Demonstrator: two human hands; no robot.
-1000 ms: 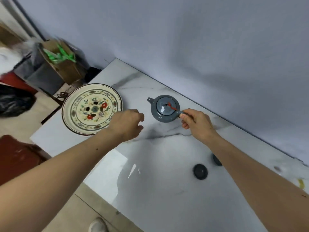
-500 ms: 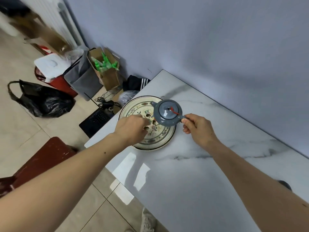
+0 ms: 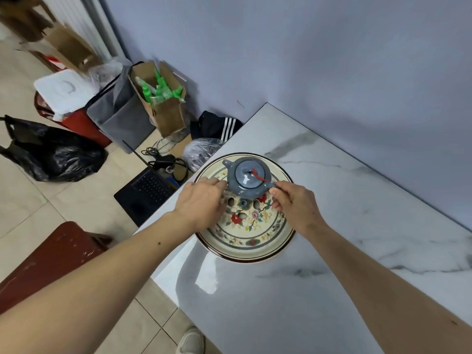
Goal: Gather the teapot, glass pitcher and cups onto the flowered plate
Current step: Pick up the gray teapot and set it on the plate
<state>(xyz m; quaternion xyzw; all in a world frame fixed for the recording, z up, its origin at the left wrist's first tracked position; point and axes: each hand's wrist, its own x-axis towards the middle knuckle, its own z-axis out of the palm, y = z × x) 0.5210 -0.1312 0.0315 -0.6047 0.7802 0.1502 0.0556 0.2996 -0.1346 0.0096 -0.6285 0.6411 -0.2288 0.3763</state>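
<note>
Placing step: the right hand (image 3: 296, 208) pinched the handle of the grey-blue glazed ceramic teapot (image 3: 247, 180) over the far half of the round flowered plate (image 3: 245, 245); left hand (image 3: 201, 201) steadied its side, fingers loosely curled, on the marble tabletop (image 3: 332, 290). Next, judged: release; fetch pitcher, cups, neither visible.

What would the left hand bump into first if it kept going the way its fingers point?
Probably the teapot. The left hand points at its near side, fingertips apparently almost touching it above the flowered plate, though depth is unclear.
</note>
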